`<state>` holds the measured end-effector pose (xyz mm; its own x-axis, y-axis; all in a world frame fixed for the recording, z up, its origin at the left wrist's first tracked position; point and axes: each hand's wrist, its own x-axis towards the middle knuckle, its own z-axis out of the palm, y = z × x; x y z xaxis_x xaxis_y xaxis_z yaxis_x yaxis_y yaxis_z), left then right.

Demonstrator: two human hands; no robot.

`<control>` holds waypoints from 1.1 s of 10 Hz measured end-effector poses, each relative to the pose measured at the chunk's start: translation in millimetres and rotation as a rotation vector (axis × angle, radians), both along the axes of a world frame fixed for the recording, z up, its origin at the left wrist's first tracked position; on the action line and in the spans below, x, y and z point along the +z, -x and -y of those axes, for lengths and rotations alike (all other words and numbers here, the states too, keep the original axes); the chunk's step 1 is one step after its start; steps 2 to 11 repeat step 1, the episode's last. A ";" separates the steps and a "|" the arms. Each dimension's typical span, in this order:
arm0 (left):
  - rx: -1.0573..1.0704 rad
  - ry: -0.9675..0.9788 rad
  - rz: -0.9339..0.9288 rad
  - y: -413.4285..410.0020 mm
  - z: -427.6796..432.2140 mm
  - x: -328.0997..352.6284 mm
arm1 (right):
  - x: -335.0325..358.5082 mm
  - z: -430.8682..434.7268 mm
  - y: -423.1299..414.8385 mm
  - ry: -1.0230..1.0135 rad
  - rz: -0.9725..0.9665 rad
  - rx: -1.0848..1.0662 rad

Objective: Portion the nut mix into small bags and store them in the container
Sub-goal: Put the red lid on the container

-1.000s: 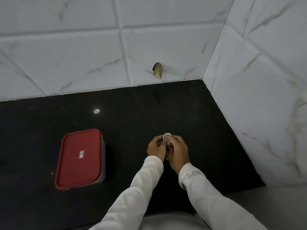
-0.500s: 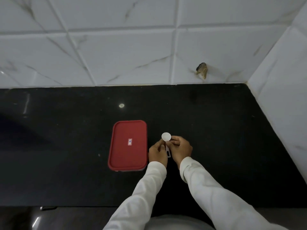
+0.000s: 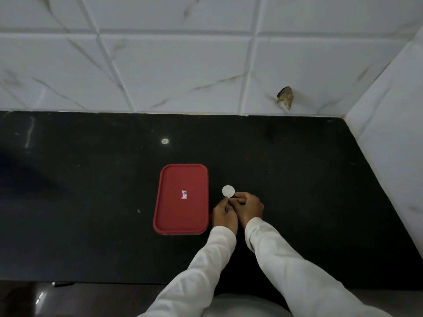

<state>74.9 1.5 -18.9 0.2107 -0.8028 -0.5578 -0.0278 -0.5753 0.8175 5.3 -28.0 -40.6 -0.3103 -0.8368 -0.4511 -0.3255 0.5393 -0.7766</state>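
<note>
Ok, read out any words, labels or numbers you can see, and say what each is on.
Small red-bordered white sticker on the red rectangular plastic lid: blue print, too small and blurred to read.
Small white round disc pinched by the left hand and right hand: no print visible.
Nothing else bears text.

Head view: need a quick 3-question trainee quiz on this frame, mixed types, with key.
1. True or false: the container has its red lid on.
2. Where are the left hand and right hand relative to the container? A) to its left B) to its right C) on top of it
3. Short answer: what small thing sits at both hands' fingertips?
Key: 1 true; 2 B; 3 white disc.
</note>
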 end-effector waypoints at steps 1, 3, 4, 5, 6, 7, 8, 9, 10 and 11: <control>-0.010 0.037 0.115 3.3 -3.5 -0.6 | 4.6 1.3 4.8 0.042 -0.007 -0.023; -0.010 0.037 0.115 3.3 -3.5 -0.6 | 4.6 1.3 4.8 0.042 -0.007 -0.023; -0.010 0.037 0.115 3.3 -3.5 -0.6 | 4.6 1.3 4.8 0.042 -0.007 -0.023; -0.010 0.037 0.115 3.3 -3.5 -0.6 | 4.6 1.3 4.8 0.042 -0.007 -0.023; -0.010 0.037 0.115 3.3 -3.5 -0.6 | 4.6 1.3 4.8 0.042 -0.007 -0.023; -0.010 0.037 0.115 3.3 -3.5 -0.6 | 4.6 1.3 4.8 0.042 -0.007 -0.023; -0.010 0.037 0.115 3.3 -3.5 -0.6 | 4.6 1.3 4.8 0.042 -0.007 -0.023; -0.010 0.037 0.115 3.3 -3.5 -0.6 | 4.6 1.3 4.8 0.042 -0.007 -0.023; -0.010 0.037 0.115 3.3 -3.5 -0.6 | 4.6 1.3 4.8 0.042 -0.007 -0.023; -0.010 0.037 0.115 3.3 -3.5 -0.6 | 4.6 1.3 4.8 0.042 -0.007 -0.023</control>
